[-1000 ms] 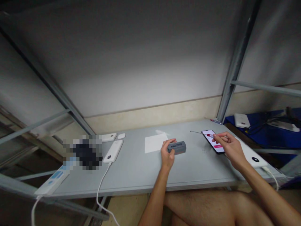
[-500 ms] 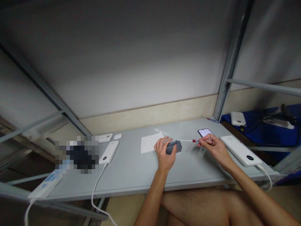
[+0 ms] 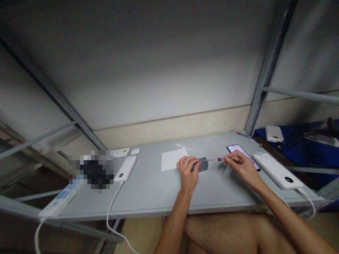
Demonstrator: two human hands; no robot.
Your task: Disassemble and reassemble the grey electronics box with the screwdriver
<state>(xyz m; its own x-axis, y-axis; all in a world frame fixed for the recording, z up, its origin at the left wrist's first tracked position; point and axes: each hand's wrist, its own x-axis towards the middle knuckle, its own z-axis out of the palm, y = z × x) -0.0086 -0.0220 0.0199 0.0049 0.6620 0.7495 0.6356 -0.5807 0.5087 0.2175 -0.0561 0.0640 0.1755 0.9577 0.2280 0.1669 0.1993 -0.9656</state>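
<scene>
My left hand is wrapped around a small dark-grey block-like device, its fingers over the top and its thumb on the near side. The device's right end sticks out of the grip, just above the table. In my right hand a screwdriver with a thin metal shaft and a red collar is pinched by the handle. It lies nearly level, pointing left, and its shaft crosses over the device's top toward my left fingers. Whether the tip touches the device or a screw is too small to tell.
White paper lies left of my left hand. Behind my right hand is a phone, with a large white power bank to its right. Another power bank and a blurred dark object are at left. A second screwdriver lies by the back post.
The screwdriver's shaft now reaches farther left across the device, toward my left fingers. The device has turned in my left hand, so its slotted side shows less. The view has shifted slightly.
</scene>
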